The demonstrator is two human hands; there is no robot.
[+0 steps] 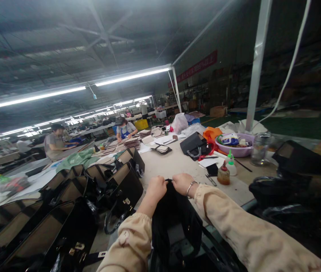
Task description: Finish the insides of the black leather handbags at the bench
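Both hands meet at the top edge of a black bag [174, 215] in the lower middle of the head view. My left hand [158, 187] pinches that edge from the left side. Close beside it, my right hand [182, 183], with a bracelet at the wrist, grips the same edge with closed fingers. The bag hangs down between my forearms, its lower part dark and hard to make out. Left of my hands stands a black bag with a metal clasp [126, 201] and a light inside.
Rows of open black bags [49, 226] fill the left. A brown-stained bottle [223, 174], a purple basket [235, 151], a glass jar [260, 150] and a black folded piece [194, 144] lie to the right. A person in a blue apron [124, 130] works across the table [160, 162].
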